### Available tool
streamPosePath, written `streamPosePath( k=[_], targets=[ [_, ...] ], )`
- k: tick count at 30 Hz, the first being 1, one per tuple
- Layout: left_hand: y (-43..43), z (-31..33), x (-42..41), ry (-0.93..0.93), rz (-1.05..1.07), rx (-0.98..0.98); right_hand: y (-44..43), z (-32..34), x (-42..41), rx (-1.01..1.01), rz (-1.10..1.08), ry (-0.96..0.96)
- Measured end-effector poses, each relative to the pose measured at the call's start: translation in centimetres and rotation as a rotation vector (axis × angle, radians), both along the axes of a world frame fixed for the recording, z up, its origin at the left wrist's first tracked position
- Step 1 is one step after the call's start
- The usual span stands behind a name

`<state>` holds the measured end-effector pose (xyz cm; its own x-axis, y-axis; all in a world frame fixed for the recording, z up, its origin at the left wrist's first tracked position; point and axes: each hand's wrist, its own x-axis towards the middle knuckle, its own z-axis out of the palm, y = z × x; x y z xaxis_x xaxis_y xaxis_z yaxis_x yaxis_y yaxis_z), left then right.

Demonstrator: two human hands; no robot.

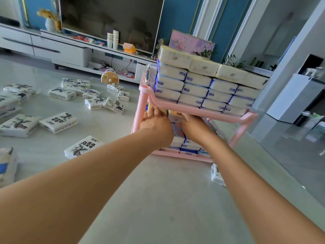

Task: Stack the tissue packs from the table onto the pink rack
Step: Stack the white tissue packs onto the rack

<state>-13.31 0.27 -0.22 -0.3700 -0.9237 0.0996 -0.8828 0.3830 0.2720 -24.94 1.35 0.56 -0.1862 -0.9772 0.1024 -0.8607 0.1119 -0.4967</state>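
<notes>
Pink rack (193, 109): top tier full, lower tier crowded.
Hands: left hand (156, 120) flat against lower pack (174, 118); right hand (195, 125) hold unclear.
Risk: a hard push could topple the top stack (202, 81).

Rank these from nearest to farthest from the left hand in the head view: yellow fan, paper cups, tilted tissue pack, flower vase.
1. Tilted tissue pack, on the table, just left of the left hand.
2. Yellow fan, farther back, left of the rack.
3. Paper cups, on the TV cabinet.
4. Flower vase, far left on that cabinet.
</notes>
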Motion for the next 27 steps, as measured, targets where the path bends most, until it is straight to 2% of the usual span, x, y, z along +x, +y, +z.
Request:
streamPosePath(
  k=[6, 8, 13, 15, 17, 20, 23, 25, 27],
  targets=[
    [-0.2, 0.0, 0.0, -0.028, -0.024, -0.010, -1.0, -0.7, -0.3, -0.033, 0.032, 0.012],
    [0.1, -0.1, 0.2, -0.002, -0.033, -0.073, -1.1, -1.1, -0.7, -0.085, 0.047, 0.033],
    [4.2, -1.6, 1.4, 0.246, -0.195, -0.327, 4.7, -2.6, -0.5, -0.378, 0.120, -0.106],
    [6.7, -3.5, 3.0, 0.319, -0.298, -0.395, 8.6, -4.0, -1.1, -0.503, 0.086, -0.067],
    [8.0, -5.7, 5.4, 0.376, -0.332, -0.390, 11.7, -5.7, -2.9, -0.543, 0.025, -0.014],
    [7.7, -7.7, 9.8, 0.335, -0.217, -0.400, 15.0, -6.9, -6.0, -0.419, -0.083, 0.055],
    [5.8, -7.6, 13.0, 0.183, 0.059, -0.300, 16.3, -7.7, -8.4, -0.167, -0.157, 0.180],
    [5.5, -6.6, 13.9, 0.067, 0.219, -0.156, 16.3, -8.0, -8.8, -0.050, -0.143, 0.133],
    [5.6, -6.1, 14.0, -0.011, 0.291, -0.100, 15.9, -8.0, -8.8, -0.049, -0.133, 0.101]
  ],
)
